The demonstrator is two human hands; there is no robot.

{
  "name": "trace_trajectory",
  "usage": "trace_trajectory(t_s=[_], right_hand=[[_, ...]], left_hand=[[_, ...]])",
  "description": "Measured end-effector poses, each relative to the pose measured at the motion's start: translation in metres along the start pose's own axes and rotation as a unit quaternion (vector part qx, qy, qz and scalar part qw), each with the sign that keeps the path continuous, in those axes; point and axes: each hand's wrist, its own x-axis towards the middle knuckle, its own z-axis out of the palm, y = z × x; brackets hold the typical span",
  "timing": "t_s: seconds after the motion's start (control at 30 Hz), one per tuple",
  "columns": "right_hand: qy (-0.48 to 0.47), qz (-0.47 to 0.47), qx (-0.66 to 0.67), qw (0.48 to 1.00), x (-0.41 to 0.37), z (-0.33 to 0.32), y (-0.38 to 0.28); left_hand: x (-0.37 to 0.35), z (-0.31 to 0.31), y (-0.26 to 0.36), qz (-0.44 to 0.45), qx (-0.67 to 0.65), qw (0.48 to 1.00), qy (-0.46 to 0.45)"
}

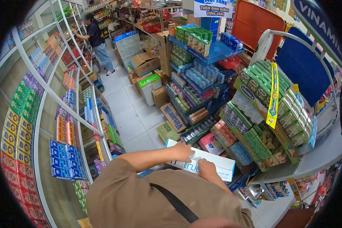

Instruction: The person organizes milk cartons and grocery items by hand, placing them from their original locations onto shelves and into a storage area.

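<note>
In front of my body is a long white carton with blue edges and blue lettering that reads "true". My left hand reaches across and lies on its top at the left end, fingers curled against the cardboard. My right hand grips the near side, thumb pressed on the printed face; its other fingers are mostly hidden. Just beyond the carton are a pink-and-white box and rows of small drink packs on a display.
Glass-fronted shelves of milk packs line the left. A blue tiered rack and a curved counter with stacked green packs stand right. Cardboard boxes border the tiled aisle. Another person stands at the far shelves.
</note>
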Motion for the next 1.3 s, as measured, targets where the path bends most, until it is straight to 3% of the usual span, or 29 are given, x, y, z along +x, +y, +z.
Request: trace_trajectory(t_s=[0.13,0.17,0.27,0.37,0.67,0.8,0.9,1.0,1.13,1.23,1.3], right_hand=[[-0.006,0.006,0.001,1.0,-0.009,0.016,0.007],[0.001,0.004,0.005,1.0,-0.011,0.012,0.004],[0.022,-0.021,-0.003,1.0,-0.011,0.014,0.008],[0.04,-0.025,-0.001,0.999,-0.011,0.021,0.006],[0.11,-0.007,-0.014,0.994,-0.001,0.015,-0.01],[0.162,-0.038,-0.033,0.986,0.0,0.007,-0.019],[0.155,-0.042,-0.095,0.983,-0.002,0.034,-0.013],[0.163,-0.055,-0.108,0.979,-0.001,0.034,-0.012],[0.184,-0.084,-0.005,0.979,-0.002,0.012,-0.014],[0.149,-0.034,-0.011,0.988,-0.009,-0.016,-0.01],[0.147,0.004,-0.02,0.989,-0.012,-0.008,0.011]], left_hand=[[0.036,0.017,-0.016,0.036,-0.061,0.995,-0.073],[0.041,0.022,-0.02,0.077,-0.015,0.996,-0.05],[0.026,-0.005,0.003,0.005,0.017,0.998,-0.062],[0.038,0.005,-0.006,0.064,0.112,0.991,-0.035],[0.079,0.013,-0.031,0.087,0.086,0.981,-0.149],[0.088,-0.008,-0.054,0.036,0.014,0.969,-0.246],[0.134,0.04,-0.119,-0.023,-0.123,0.944,-0.306],[0.097,-0.002,-0.128,-0.076,-0.157,0.944,-0.279],[0.077,-0.016,-0.105,-0.043,-0.167,0.952,-0.252],[0.053,-0.026,-0.066,-0.012,-0.13,0.985,-0.11],[0.033,-0.037,-0.051,-0.042,-0.118,0.987,-0.1]])
